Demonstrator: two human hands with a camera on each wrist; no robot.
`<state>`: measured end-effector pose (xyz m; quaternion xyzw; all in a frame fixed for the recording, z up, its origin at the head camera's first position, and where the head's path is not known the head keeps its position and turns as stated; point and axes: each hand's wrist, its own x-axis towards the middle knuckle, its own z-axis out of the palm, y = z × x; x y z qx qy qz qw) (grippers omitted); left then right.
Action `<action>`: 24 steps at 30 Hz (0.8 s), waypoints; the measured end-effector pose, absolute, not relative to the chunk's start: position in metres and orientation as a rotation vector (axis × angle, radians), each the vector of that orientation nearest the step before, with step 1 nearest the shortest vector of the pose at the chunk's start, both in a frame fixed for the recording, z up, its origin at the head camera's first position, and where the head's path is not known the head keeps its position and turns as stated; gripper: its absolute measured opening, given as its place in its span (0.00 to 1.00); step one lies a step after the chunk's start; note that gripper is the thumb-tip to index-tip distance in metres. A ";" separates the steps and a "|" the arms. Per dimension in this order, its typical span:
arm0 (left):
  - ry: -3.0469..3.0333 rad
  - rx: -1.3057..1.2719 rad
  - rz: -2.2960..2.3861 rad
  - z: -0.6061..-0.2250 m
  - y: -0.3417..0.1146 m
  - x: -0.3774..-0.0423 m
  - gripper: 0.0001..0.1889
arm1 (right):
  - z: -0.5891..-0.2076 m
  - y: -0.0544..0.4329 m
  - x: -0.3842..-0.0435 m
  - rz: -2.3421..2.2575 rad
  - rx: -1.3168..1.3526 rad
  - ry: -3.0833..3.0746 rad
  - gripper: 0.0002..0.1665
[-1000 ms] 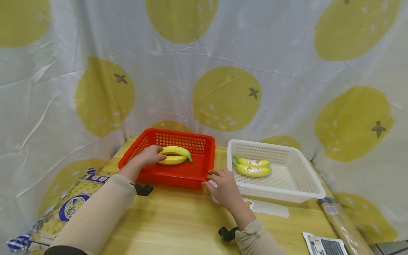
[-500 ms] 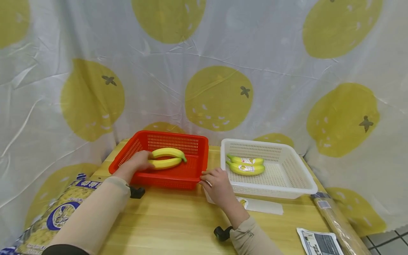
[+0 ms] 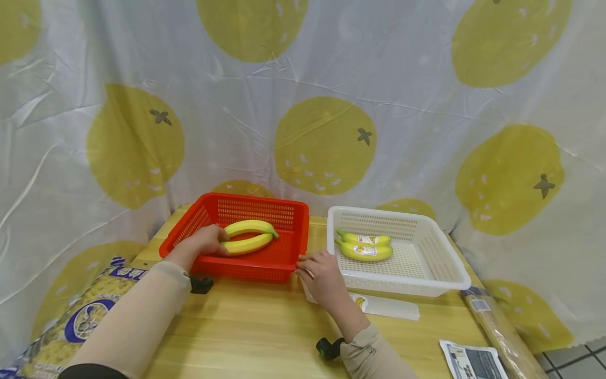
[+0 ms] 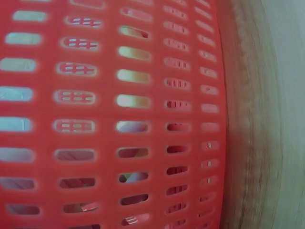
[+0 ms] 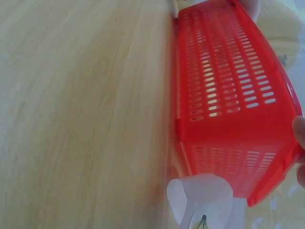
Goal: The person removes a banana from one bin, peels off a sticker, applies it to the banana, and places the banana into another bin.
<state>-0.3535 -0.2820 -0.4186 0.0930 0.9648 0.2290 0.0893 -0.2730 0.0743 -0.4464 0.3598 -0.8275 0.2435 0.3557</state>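
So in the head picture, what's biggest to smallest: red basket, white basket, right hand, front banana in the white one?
Red basket and white basket: too alike to rank
Right hand
Front banana

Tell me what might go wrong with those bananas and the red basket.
The left hand holds the nearer banana at one end, and its other tip appears to meet the farther banana, so lifting could drag both.
The right hand is at a corner of the red basket; pressure there might shift it.
The white strip curls beside that corner and could snag.
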 end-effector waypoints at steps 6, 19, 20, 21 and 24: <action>2.853 0.304 0.690 -0.420 -0.283 -0.355 0.20 | -0.445 0.074 -0.272 0.667 0.932 -2.143 0.11; 2.876 0.335 0.851 -0.410 -0.284 -0.345 0.24 | -0.447 0.073 -0.273 0.669 0.930 -2.161 0.11; 2.889 0.344 0.858 -0.408 -0.283 -0.344 0.24 | -0.447 0.073 -0.274 0.670 0.930 -2.163 0.11; 2.903 0.349 0.870 -0.406 -0.282 -0.342 0.24 | -0.447 0.074 -0.274 0.668 0.929 -2.163 0.11; 2.963 0.386 0.934 -0.400 -0.279 -0.336 0.23 | -0.447 0.075 -0.275 0.665 0.939 -2.143 0.10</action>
